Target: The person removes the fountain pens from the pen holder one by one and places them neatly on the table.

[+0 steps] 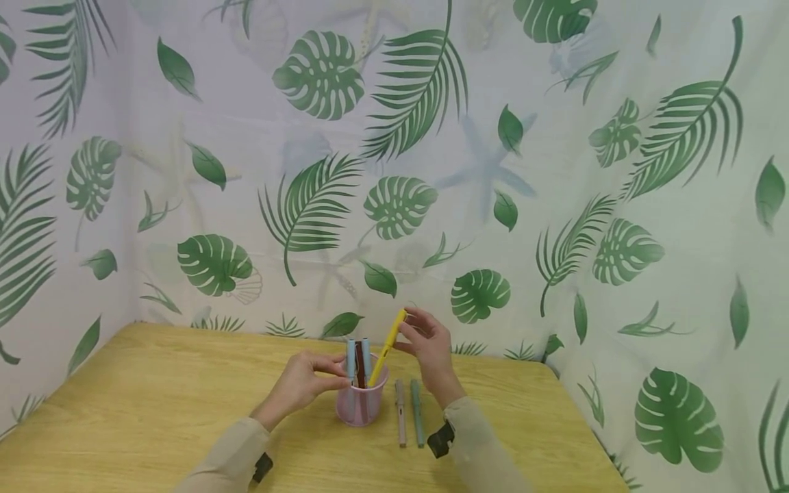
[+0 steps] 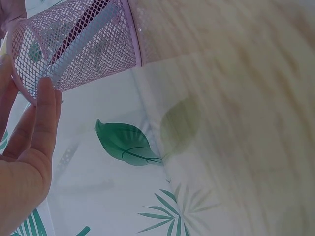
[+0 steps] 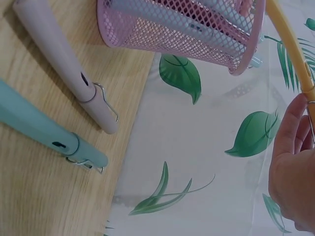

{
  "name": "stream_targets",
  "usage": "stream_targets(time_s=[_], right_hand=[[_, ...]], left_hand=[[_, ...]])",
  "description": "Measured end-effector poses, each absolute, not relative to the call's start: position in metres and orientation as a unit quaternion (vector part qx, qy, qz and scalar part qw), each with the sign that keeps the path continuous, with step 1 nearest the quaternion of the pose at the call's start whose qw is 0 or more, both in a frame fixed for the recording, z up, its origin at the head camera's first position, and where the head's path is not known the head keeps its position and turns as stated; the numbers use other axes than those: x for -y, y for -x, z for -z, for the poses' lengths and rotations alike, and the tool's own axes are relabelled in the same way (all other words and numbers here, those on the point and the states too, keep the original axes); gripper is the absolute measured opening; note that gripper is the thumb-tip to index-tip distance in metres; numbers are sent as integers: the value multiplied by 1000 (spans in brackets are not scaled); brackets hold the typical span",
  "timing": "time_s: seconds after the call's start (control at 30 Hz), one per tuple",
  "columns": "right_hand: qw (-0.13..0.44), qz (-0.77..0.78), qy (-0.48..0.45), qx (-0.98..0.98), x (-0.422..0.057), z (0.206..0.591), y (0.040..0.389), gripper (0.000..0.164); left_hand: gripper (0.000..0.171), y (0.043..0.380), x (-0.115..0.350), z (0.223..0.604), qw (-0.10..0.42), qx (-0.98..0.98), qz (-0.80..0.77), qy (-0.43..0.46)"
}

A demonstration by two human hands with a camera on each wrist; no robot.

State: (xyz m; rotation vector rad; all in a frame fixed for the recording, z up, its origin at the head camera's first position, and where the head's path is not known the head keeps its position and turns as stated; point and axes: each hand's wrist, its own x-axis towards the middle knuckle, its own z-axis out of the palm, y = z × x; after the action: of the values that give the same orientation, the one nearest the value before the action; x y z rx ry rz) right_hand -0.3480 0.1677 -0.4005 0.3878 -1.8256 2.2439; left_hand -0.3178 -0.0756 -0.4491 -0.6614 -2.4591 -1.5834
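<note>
Insertion appeared in hand: my right hand (image 1: 433, 348) pinched the yellow pen (image 1: 387, 348), lower end inside the pink cup (image 1: 375, 409), which my left hand (image 1: 301, 378) gripped. Next, I judged, lowering and release were required.

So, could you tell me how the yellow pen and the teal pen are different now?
Colour: the yellow pen is bright, while the teal pen is a muted blue-green.
Pose: the yellow pen is tilted, its lower end at the mouth of the pink mesh cup; the teal pen lies flat on the table.
Contact: the right hand holds the yellow pen; neither hand touches the teal pen.
Both have a metal clip.
</note>
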Motion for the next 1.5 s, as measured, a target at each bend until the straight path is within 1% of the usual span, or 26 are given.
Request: stream_targets(time_s=[0.13, 0.27, 0.5, 0.63, 0.73, 0.93, 1.17, 1.5], right_hand=[[101, -774, -126, 612, -169, 401, 348, 36], [90, -775, -109, 617, -173, 404, 347, 34], [73, -736, -91, 667, -181, 410, 344, 34], [65, -719, -66, 689, -186, 419, 345, 30], [63, -708, -54, 701, -188, 424, 346, 30], [57, -682, -50, 727, -194, 430, 346, 35], [38, -663, -37, 746, -199, 436, 345, 33], [30, -659, -8, 751, -202, 435, 347, 33]], left_hand=[[12, 316, 78, 450, 79, 817, 528, 218], [13, 314, 78, 451, 74, 816, 530, 218], [15, 317, 75, 449, 76, 815, 530, 222], [14, 316, 75, 449, 76, 820, 523, 220], [15, 316, 75, 448, 78, 822, 518, 222], [14, 316, 76, 446, 83, 823, 516, 221], [12, 317, 77, 449, 82, 823, 519, 218], [13, 318, 77, 448, 85, 823, 517, 219]])
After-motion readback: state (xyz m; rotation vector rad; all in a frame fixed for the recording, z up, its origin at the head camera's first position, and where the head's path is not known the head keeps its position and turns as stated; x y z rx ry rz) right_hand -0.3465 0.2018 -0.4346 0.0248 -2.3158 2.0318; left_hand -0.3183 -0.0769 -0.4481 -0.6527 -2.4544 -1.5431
